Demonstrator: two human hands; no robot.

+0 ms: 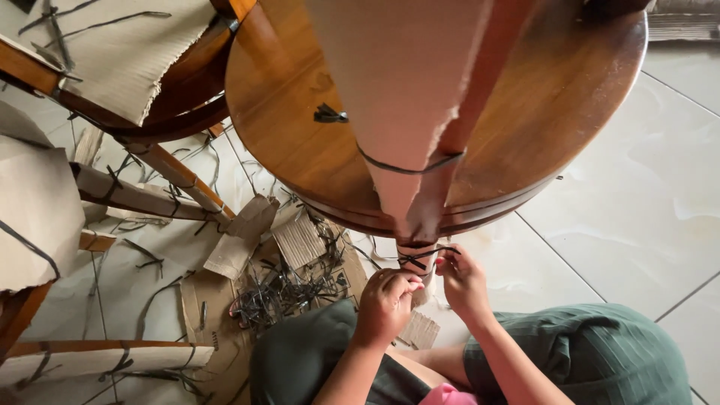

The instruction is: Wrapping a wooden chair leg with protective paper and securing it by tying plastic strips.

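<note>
Hands tying a black strap round a paper-wrapped table leg

The left hand (386, 300) is curled shut against the wrapped leg (417, 259) below the round wooden table's (300, 150) near edge; the right hand (461, 279) pinches the black strap (420, 256) between fingertips. Bare pale floor tiles (637, 210) lie open to the right; to the left, torn cardboard (247, 240) and a heap of black strap offcuts (285, 292) crowd the floor beside another wrapped chair (127, 52).

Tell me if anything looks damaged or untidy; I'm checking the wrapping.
The brown cardboard wrap on the wooden leg is torn ragged along its edge. Cut black strap pieces and cardboard scraps litter the tiled floor.
</note>
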